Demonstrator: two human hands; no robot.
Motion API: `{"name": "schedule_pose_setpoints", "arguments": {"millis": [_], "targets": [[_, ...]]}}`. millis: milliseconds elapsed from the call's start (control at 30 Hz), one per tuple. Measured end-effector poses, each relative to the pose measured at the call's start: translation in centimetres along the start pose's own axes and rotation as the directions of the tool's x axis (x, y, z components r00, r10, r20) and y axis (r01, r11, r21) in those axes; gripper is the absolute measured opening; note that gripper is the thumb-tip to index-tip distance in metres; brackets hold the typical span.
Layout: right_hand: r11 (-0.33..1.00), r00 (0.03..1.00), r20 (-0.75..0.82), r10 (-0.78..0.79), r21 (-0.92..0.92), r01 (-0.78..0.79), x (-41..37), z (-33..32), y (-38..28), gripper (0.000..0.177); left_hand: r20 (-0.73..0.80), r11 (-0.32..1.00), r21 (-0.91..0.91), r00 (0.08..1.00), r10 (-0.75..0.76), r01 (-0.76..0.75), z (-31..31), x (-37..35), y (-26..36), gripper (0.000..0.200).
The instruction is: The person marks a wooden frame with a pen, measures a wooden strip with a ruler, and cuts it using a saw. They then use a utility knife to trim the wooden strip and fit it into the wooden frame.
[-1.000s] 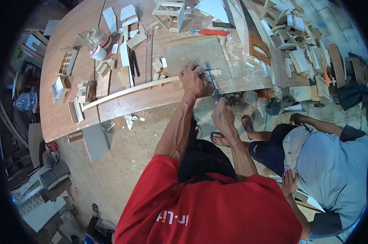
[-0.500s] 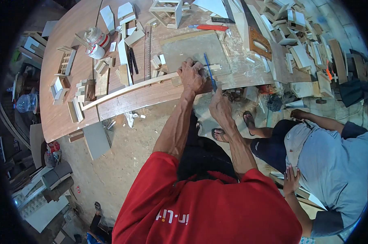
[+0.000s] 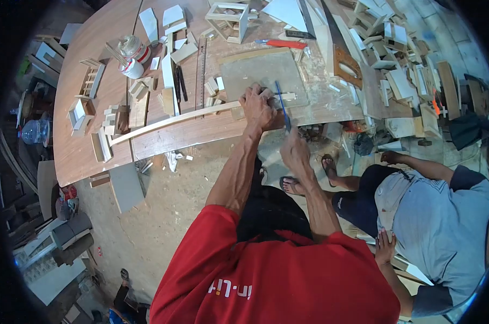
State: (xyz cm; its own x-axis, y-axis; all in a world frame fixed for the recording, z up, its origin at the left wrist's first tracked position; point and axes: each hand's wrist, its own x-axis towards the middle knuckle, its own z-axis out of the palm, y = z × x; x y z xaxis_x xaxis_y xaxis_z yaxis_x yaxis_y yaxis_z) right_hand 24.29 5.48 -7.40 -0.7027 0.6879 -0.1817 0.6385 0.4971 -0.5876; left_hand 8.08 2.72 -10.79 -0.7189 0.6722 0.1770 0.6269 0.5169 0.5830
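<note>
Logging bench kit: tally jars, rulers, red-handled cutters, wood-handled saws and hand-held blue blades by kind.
Jars: 2
Ruler: 1
Red-handled cutter: 1
Wood-handled saw: 1
Blue blade, in right hand: 1
Total: 6

Left hand holding long wood strip; right hand gripping thin blue tool.

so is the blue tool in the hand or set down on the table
In hand: the right hand grips the near end of the blue tool, its thin part crossing the wooden strip.
</note>
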Motion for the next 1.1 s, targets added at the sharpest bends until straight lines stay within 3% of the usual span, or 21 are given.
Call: {"name": "schedule_pose_setpoints", "arguments": {"millis": [167,267,333,400,467,700,767,867,967,1033,1100], "targets": [[0.999,0.999,-0.03,-0.033,0.024,0.034,-0.9,0.4,0.9,0.029,-0.03,1.0,-0.03,1.0,0.003,-0.004,0.4,-0.1,-0.2,0.039],[0.99,0.997,0.013,0.082,-0.119,-0.08,-1.2,0.5,0.8,0.027,-0.026,0.999,-0.038,0.999,0.023,-0.024,0.3,-0.3,-0.3,0.038],[1.0,1.0,0.005,-0.002,-0.016,0.002,0.8,0.0,-0.1,0.026,-0.071,0.999,-0.046,0.997,0.015,-0.019,0.3,-0.2,0.0,0.037],[0.999,1.0,-0.023,-0.016,-0.039,0.015,0.1,0.2,0.3,0.025,-0.062,0.999,-0.033,0.998,0.025,-0.027,0.2,0.1,0.0,0.037],[0.994,0.993,0.061,0.098,-0.06,-0.094,-2.1,-0.2,0.3,0.025,-0.057,0.999,-0.023,0.998,0.024,-0.025,0.0,0.3,0.2,0.038],[1.0,0.999,-0.042,-0.019,0.011,0.02,0.1,0.3,0.3,0.026,-0.086,0.998,-0.049,0.995,0.044,-0.048,0.5,-0.1,-0.2,0.026],[0.993,0.993,0.041,0.112,-0.029,-0.11,-2.2,0.1,0.7,0.026,-0.087,0.998,-0.062,0.996,0.023,-0.028,0.6,0.4,0.0,0.024],[0.999,0.999,-0.04,0.012,0.038,-0.011,-0.7,0.3,0.7,0.027,-0.092,0.998,-0.058,0.996,0.012,-0.017,1.0,0.0,-0.3,0.022],[0.999,0.999,-0.036,0.008,0.04,-0.006,-1.0,0.9,1.0,0.024,-0.099,0.998,-0.05,0.994,0.041,-0.046,0.6,-0.1,-0.2,0.024],[0.999,0.998,-0.058,-0.012,0.041,0.014,-1.6,0.4,0.9,0.022,-0.135,0.996,-0.064,0.99,0.051,-0.06,0.6,-0.2,-0.3,0.034],[0.99,0.99,0.074,0.122,-0.077,-0.116,-1.9,-0.1,0.7,0.029,-0.123,0.997,-0.066,0.992,0.034,-0.042,0.3,0.0,-0.2,0.035]]}}
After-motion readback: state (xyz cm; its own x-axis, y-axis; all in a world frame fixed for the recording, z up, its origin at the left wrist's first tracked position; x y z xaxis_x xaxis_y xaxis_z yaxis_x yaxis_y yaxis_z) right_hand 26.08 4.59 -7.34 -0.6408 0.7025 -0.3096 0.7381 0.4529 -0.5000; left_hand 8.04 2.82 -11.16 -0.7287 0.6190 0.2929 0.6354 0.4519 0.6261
